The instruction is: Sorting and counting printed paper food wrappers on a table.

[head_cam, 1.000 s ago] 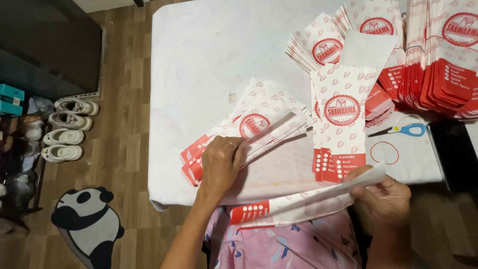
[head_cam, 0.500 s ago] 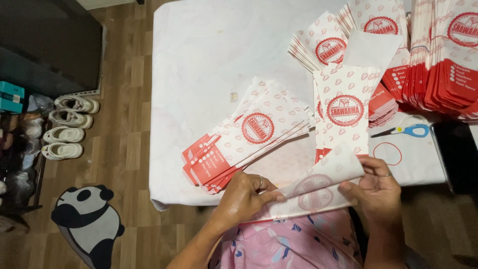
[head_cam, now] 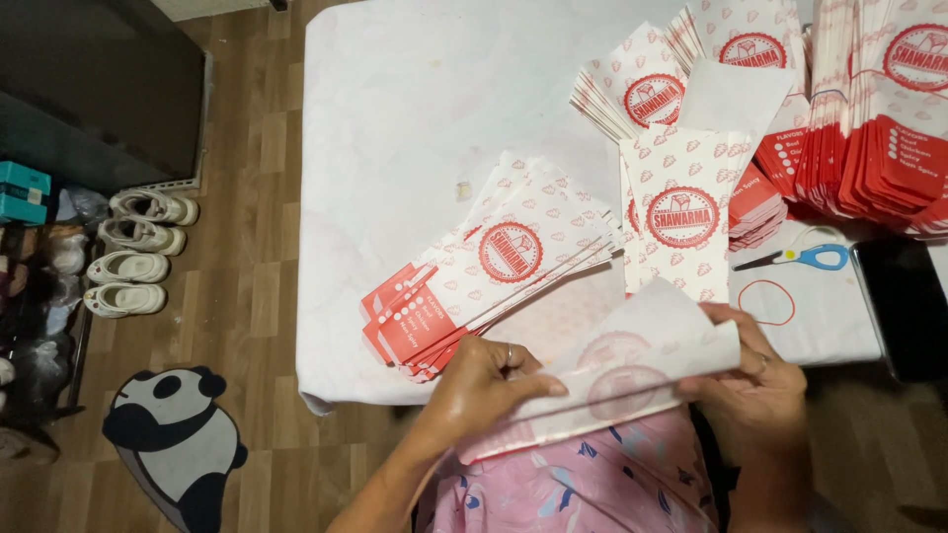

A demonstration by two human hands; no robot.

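Both hands hold one white paper sleeve (head_cam: 632,370) with a faint red round print, blank side up, over my lap at the table's near edge. My left hand (head_cam: 484,385) pinches its left end. Gripping the right end is my right hand (head_cam: 755,390). Just beyond my left hand lies a fanned stack of red-and-white printed sleeves (head_cam: 484,271) on the white table (head_cam: 415,118). Another printed sleeve pile (head_cam: 681,212) lies beyond the held sleeve.
More sleeve piles (head_cam: 879,109) crowd the table's far right. Blue-handled scissors (head_cam: 800,259), a red rubber band (head_cam: 768,302) and a dark phone (head_cam: 904,306) lie at the right. On the wooden floor to the left sit white sandals (head_cam: 138,247) and a panda mat (head_cam: 173,434).
My left hand came off the fanned stack and moved down to the sleeve held over my lap. Both hands now hold it higher, its blank side turned up.
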